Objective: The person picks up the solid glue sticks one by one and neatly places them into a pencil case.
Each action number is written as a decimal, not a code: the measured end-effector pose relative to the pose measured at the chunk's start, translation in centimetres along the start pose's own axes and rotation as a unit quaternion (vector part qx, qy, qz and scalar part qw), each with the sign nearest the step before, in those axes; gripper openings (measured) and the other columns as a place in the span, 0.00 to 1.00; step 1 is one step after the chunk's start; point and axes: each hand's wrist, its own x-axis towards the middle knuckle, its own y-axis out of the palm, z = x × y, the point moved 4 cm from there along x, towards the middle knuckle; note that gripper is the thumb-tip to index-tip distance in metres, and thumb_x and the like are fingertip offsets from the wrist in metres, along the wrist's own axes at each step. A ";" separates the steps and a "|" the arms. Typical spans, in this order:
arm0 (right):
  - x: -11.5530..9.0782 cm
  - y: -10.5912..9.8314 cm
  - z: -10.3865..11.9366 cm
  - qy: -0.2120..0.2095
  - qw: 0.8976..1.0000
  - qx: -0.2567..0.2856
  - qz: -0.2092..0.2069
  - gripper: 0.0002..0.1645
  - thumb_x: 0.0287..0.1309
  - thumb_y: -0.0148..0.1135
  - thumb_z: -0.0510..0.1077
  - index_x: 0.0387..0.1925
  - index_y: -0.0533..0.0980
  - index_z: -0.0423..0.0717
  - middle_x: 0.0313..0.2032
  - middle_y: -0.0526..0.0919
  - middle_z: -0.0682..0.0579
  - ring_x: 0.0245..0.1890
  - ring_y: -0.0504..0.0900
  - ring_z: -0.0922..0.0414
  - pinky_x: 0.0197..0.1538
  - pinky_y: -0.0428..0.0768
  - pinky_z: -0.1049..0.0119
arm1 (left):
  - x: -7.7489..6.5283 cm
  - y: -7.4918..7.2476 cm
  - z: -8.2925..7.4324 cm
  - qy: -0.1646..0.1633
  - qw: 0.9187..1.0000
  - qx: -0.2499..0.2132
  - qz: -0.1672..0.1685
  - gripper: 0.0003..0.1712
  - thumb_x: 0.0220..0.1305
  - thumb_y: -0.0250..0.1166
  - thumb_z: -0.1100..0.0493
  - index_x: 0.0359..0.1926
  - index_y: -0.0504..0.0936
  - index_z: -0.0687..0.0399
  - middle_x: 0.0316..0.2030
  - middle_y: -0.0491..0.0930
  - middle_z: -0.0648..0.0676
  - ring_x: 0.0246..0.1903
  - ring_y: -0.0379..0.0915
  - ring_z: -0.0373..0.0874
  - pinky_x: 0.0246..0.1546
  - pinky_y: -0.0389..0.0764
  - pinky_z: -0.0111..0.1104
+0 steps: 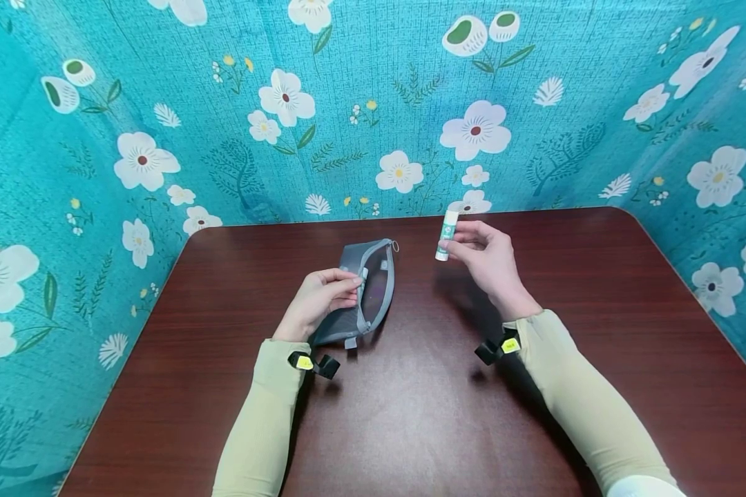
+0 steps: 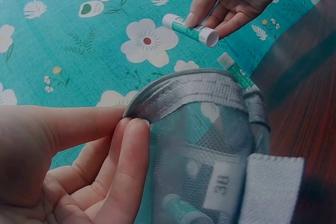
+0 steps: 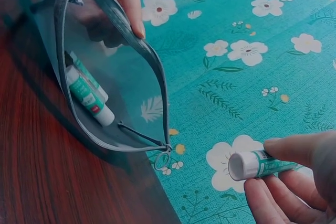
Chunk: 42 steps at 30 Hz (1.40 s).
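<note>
A grey mesh zip pouch (image 1: 336, 328) lies on the table with its mouth unzipped. My left hand (image 1: 317, 297) pinches the pouch's rim between thumb and fingers, and the mouth gapes. Two green-and-white glue sticks (image 3: 86, 95) show inside the pouch in the right wrist view, lying side by side. To the right of the pouch and apart from it, my right hand (image 1: 491, 259) holds another glue stick (image 1: 449, 224) above the table, with thumb and fingers round its middle. In the left wrist view, a glue stick (image 2: 236, 71) also appears just beyond the pouch's rim.
The dark reddish-brown tabletop (image 1: 423, 414) reaches back to a teal flowered cloth (image 1: 360, 103) that hangs behind and along the sides. At the bottom right edge, part of a white rounded object (image 1: 643, 486) shows.
</note>
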 end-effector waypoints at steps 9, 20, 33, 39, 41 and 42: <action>-0.2 1.0 -0.2 0.007 1.000 0.008 0.023 0.28 0.59 0.76 0.41 0.58 0.78 0.36 0.45 0.84 0.41 0.39 0.85 0.57 0.46 0.86 0.64 | 0.0 0.0 0.1 -0.001 1.000 -0.003 -0.002 0.06 0.69 0.67 0.68 0.44 0.84 0.67 0.41 0.80 0.73 0.27 0.82 0.42 0.36 0.87 0.32; -0.6 2.2 -0.2 0.022 0.998 0.029 0.042 0.26 0.60 0.74 0.38 0.58 0.78 0.36 0.45 0.84 0.42 0.38 0.86 0.58 0.46 0.86 0.60 | -0.1 0.0 0.0 -0.003 1.000 0.002 0.001 0.08 0.69 0.67 0.67 0.45 0.84 0.68 0.40 0.81 0.71 0.27 0.82 0.42 0.36 0.87 0.32; -0.7 4.0 -1.2 0.044 0.995 0.040 0.078 0.27 0.61 0.72 0.38 0.60 0.76 0.34 0.47 0.81 0.37 0.39 0.86 0.55 0.50 0.85 0.54 | -0.1 0.1 0.0 -0.004 1.000 0.010 -0.003 0.09 0.68 0.68 0.66 0.46 0.84 0.68 0.40 0.81 0.71 0.28 0.82 0.43 0.37 0.87 0.33; -1.0 4.8 -1.7 0.051 0.995 0.033 0.084 0.26 0.61 0.73 0.38 0.59 0.76 0.36 0.46 0.81 0.39 0.39 0.86 0.52 0.47 0.86 0.60 | -0.1 0.0 0.1 -0.004 1.000 0.010 -0.003 0.10 0.68 0.68 0.66 0.47 0.84 0.69 0.40 0.81 0.71 0.28 0.82 0.43 0.38 0.87 0.33; -1.0 5.0 -1.8 0.053 0.994 0.035 0.088 0.26 0.61 0.73 0.38 0.59 0.77 0.36 0.45 0.81 0.39 0.39 0.86 0.52 0.47 0.86 0.60 | 0.0 0.0 0.1 -0.005 1.000 0.009 -0.003 0.10 0.69 0.67 0.66 0.47 0.84 0.69 0.40 0.80 0.71 0.28 0.82 0.42 0.38 0.87 0.33; -1.0 5.1 -1.9 0.053 0.994 0.037 0.090 0.26 0.61 0.73 0.37 0.59 0.77 0.36 0.45 0.81 0.39 0.39 0.86 0.52 0.47 0.86 0.59 | 0.0 0.0 0.1 -0.005 1.000 0.008 -0.004 0.09 0.69 0.67 0.66 0.46 0.84 0.69 0.40 0.80 0.72 0.28 0.82 0.42 0.37 0.87 0.33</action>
